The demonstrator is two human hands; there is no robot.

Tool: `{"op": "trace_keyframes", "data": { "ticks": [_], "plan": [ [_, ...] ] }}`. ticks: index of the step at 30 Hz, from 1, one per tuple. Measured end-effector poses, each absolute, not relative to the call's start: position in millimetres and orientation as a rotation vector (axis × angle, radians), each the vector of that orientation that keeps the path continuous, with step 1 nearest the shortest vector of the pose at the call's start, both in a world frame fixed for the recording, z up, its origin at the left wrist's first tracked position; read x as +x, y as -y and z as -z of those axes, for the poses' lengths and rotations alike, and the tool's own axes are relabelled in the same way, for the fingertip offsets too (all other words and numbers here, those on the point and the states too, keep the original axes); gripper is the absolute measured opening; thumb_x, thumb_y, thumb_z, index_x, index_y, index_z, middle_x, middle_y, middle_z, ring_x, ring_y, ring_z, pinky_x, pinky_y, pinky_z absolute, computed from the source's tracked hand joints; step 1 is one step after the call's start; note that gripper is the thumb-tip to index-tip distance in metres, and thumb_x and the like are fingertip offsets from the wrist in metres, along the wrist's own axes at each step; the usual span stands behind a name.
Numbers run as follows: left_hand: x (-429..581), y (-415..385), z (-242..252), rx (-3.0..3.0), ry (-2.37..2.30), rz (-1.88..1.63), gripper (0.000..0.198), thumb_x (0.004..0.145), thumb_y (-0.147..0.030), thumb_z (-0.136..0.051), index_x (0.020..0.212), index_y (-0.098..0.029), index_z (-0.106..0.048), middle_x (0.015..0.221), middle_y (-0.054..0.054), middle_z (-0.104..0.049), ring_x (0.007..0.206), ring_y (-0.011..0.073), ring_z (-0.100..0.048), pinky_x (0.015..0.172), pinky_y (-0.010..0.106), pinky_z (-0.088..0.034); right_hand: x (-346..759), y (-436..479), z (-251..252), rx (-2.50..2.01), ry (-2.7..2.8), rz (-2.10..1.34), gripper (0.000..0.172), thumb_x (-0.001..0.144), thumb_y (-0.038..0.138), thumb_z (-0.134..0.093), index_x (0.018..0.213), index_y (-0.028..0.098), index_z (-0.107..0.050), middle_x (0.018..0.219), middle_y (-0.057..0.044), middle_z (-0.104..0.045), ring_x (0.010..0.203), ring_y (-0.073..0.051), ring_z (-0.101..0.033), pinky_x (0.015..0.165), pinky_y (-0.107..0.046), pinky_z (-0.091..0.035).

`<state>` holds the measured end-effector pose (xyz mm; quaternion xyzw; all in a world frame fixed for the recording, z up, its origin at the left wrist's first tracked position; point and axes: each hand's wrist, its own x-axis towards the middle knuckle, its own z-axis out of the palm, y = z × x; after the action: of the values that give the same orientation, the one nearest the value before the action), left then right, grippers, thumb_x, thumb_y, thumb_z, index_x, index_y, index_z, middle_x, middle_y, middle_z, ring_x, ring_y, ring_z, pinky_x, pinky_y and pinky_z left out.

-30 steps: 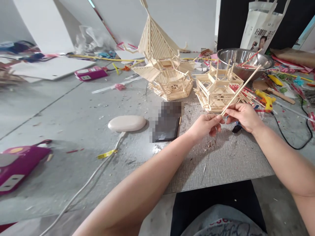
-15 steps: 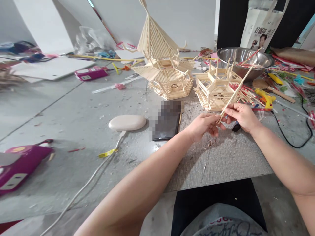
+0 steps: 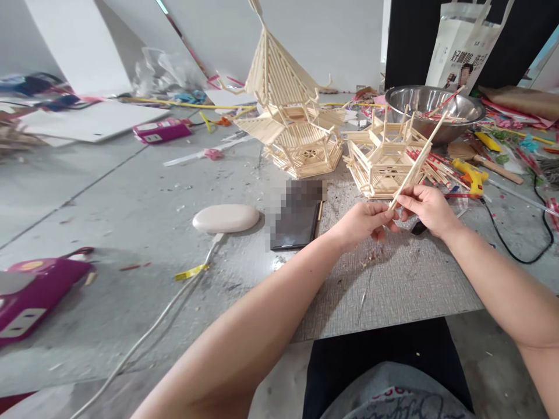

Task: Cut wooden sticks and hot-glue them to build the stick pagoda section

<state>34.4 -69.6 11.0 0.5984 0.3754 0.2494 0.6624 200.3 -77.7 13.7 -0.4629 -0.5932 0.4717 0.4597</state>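
Observation:
Both my hands hold thin wooden sticks (image 3: 421, 158) slanting up to the right, lying close along one another. At their lower end, my left hand (image 3: 365, 223) pinches with thumb and fingers. A little higher, my right hand (image 3: 424, 208) grips the sticks between thumb and forefinger. Behind them stands a low stick-built frame (image 3: 374, 166) with upright posts; the sticks cross in front of its right side. To its left rises a taller pagoda-like stick model (image 3: 301, 137) with a pointed roof. How many sticks are held is hard to tell.
A yellow glue gun (image 3: 470, 174) with a black cord lies to the right. Behind it stands a metal bowl (image 3: 437, 99). A dark phone-like device (image 3: 294, 224), a white oval device (image 3: 226, 218) with a cable, and a purple power strip (image 3: 43, 291) lie to the left.
The sticks have come closer together and their lower ends now sit between my left fingertips. Both hands have barely shifted.

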Motion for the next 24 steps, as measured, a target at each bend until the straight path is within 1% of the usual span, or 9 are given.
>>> {"op": "trace_keyframes", "data": {
  "ticks": [5,9,14,18,21,24],
  "plan": [
    [34.8,70.1,-10.1,1.367,-0.838,-0.585,0.017,0.083,-0.027,-0.051,0.075,-0.014,-0.059,0.066,-0.001,-0.063,0.041,0.0027,-0.048,0.044,0.018,-0.035,199.6,78.6,-13.6,-1.090,1.468,-1.254,0.030,0.070,0.044,-0.063,0.083,0.016,-0.061,0.064,0.003,-0.057,0.047,-0.005,-0.049,0.047,-0.022,-0.042],
    [35.5,70.9,-10.8,1.365,-0.861,-0.568,0.015,0.082,-0.025,-0.052,0.077,-0.013,-0.060,0.068,0.000,-0.064,0.041,0.0028,-0.049,0.044,0.018,-0.035,197.1,79.3,-14.6,-1.125,1.451,-1.202,0.028,0.069,0.043,-0.065,0.076,0.016,-0.062,0.061,0.003,-0.057,0.044,-0.004,-0.045,0.043,-0.021,-0.038],
    [34.4,71.7,-15.1,1.385,-0.871,-0.516,0.018,0.082,-0.025,-0.051,0.084,-0.013,-0.064,0.075,0.004,-0.068,0.042,0.0033,-0.050,0.045,0.019,-0.038,196.7,78.3,-11.9,-1.127,1.456,-1.206,0.027,0.068,0.043,-0.066,0.073,0.016,-0.062,0.058,0.003,-0.055,0.044,-0.004,-0.044,0.044,-0.022,-0.036],
    [32.2,71.0,-15.0,1.387,-0.817,-0.479,0.023,0.083,-0.029,-0.051,0.089,-0.012,-0.066,0.085,0.008,-0.069,0.045,0.0040,-0.054,0.048,0.019,-0.040,197.1,78.2,-10.5,-1.106,1.470,-1.243,0.029,0.067,0.044,-0.066,0.070,0.015,-0.062,0.056,0.003,-0.054,0.043,-0.004,-0.041,0.043,-0.021,-0.034],
    [31.6,70.9,-13.0,1.362,-0.791,-0.478,0.029,0.085,-0.034,-0.047,0.090,-0.012,-0.065,0.086,0.009,-0.069,0.045,0.0044,-0.054,0.046,0.018,-0.040,197.0,78.9,-11.7,-1.117,1.475,-1.245,0.030,0.066,0.045,-0.067,0.068,0.015,-0.061,0.052,0.004,-0.051,0.043,-0.004,-0.039,0.042,-0.021,-0.033],
    [32.2,71.8,-12.0,1.343,-0.767,-0.464,0.028,0.085,-0.036,-0.048,0.095,-0.014,-0.062,0.086,0.007,-0.069,0.044,0.0043,-0.055,0.045,0.018,-0.039,197.1,79.1,-12.4,-1.119,1.486,-1.245,0.029,0.067,0.044,-0.066,0.065,0.016,-0.061,0.051,0.004,-0.051,0.043,-0.004,-0.039,0.042,-0.021,-0.033]
  ]
}}
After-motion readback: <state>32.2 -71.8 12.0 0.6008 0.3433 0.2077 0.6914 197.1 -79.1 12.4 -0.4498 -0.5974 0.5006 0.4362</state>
